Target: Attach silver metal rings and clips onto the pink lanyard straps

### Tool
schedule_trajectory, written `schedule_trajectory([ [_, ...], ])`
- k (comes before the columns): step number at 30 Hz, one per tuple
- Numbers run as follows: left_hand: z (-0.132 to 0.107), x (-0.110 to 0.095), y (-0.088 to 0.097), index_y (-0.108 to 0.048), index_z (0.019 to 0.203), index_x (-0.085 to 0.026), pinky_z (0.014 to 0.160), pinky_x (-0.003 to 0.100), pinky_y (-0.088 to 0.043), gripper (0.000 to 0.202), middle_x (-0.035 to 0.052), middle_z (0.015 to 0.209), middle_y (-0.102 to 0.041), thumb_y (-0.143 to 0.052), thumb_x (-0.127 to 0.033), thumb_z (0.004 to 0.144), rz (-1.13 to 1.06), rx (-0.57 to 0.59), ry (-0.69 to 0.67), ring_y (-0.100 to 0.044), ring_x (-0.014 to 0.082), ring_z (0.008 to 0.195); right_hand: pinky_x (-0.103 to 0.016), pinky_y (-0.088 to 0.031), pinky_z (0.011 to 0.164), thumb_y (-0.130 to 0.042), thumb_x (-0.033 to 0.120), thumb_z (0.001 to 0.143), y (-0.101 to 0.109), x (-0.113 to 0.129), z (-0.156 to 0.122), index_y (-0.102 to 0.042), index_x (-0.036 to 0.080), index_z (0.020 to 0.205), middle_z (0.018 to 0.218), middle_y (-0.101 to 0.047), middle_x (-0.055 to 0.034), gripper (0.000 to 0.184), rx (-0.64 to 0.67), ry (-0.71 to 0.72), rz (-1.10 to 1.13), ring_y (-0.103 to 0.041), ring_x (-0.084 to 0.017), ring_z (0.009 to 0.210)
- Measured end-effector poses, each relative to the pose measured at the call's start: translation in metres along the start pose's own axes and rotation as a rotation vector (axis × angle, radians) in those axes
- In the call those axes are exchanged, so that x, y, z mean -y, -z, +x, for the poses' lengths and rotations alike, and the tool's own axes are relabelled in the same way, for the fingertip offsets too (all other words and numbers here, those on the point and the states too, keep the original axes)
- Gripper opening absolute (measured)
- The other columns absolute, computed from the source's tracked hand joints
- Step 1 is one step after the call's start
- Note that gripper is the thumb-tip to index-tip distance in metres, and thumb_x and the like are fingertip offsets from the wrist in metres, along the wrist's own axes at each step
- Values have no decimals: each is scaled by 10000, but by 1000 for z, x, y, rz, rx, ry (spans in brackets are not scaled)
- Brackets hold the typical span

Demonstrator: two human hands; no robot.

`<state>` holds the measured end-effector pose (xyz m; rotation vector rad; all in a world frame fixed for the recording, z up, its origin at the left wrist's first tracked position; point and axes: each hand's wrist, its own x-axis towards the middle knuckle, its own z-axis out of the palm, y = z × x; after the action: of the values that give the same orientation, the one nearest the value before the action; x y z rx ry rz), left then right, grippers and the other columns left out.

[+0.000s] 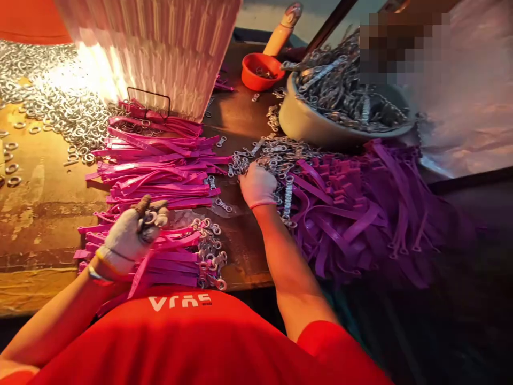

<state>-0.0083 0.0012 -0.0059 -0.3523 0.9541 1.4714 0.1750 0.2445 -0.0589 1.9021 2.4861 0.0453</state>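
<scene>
My left hand (134,232), in a pale work glove with dark fingertips, is closed around a metal ring (150,217). A pink strap (162,244) runs just below that hand; whether the fingers also hold it is unclear. My right hand (258,184), gloved too, reaches into a heap of small metal chain pieces (280,152), its fingertips hidden among them. Beneath and in front of my left hand lie pink straps (160,187) in rows. The nearest bundle has metal rings and links (210,251) at its right ends.
Loose metal rings (52,101) cover the table's far left beside a corrugated sheet (160,48). A red bowl (258,80) with small pieces stands at the back. On the right, a large tub (312,123) overflows with metal chains, and purple straps (352,214) hang over the edge.
</scene>
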Motion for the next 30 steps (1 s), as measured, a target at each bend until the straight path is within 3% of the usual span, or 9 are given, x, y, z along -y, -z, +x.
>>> schedule_trajectory([
  [4,8,12,-8,-662,1037,-49,374,182,-477,290,136,782,-707,-477,-271,1016,105,79,71,-651,154,538,-360,-465,793,-533,182,962,-36,-1,11,-587,76,1221,1118,-668,-232,285,-72,-4,73,-666,-310,1000],
  [7,5,16,-2,-685,1058,-56,389,156,-465,199,140,885,-730,-574,-150,921,175,94,31,-676,142,583,-429,-450,921,-504,136,932,-44,-11,4,-605,97,1185,1140,-657,-218,275,-137,11,288,-611,-318,1091],
  [10,3,20,11,-705,1028,-72,364,117,-398,214,107,913,-722,-659,-76,819,244,126,1,-662,110,585,-471,-383,1049,-462,123,917,-37,-13,-18,-599,110,1130,1197,-627,-227,254,-199,84,711,-542,-297,1174],
  [12,3,23,18,-708,1017,-82,395,115,-415,249,87,907,-716,-705,-59,769,252,135,-43,-651,95,589,-424,-438,1004,-434,179,954,-25,-6,-45,-588,139,1111,1172,-637,-196,223,-154,196,937,-579,-248,1082],
  [14,3,28,24,-699,1037,-99,425,124,-430,289,79,901,-716,-720,-68,750,244,110,-130,-643,92,592,-335,-523,810,-435,286,999,-11,7,-80,-587,185,1113,1021,-681,-102,215,-25,327,1027,-623,-182,838],
  [16,0,34,26,-681,1062,-114,415,128,-399,303,72,852,-711,-723,-117,763,269,98,-231,-612,86,560,-274,-515,655,-476,370,1006,2,22,-116,-593,225,1154,886,-678,-19,237,136,450,1084,-593,-138,663],
  [20,-10,45,24,-660,1050,-130,367,144,-302,291,25,695,-661,-733,-254,797,411,122,-410,-437,49,420,-271,-515,723,-534,357,983,20,51,-169,-578,231,1290,1029,-681,-35,335,317,554,1188,-625,-150,807],
  [24,-17,51,25,-652,978,-149,370,162,-313,261,-12,664,-626,-739,-277,768,430,73,-514,-397,45,404,-294,-521,781,-519,311,976,23,66,-187,-578,216,1317,1102,-681,-61,359,335,542,1246,-631,-173,887],
  [30,-21,50,37,-650,928,-155,403,163,-314,308,8,732,-647,-778,-403,797,524,148,-461,-420,45,455,-303,-523,802,-563,340,970,23,67,-194,-596,219,1225,1027,-691,-44,285,120,450,1203,-647,-168,872],
])
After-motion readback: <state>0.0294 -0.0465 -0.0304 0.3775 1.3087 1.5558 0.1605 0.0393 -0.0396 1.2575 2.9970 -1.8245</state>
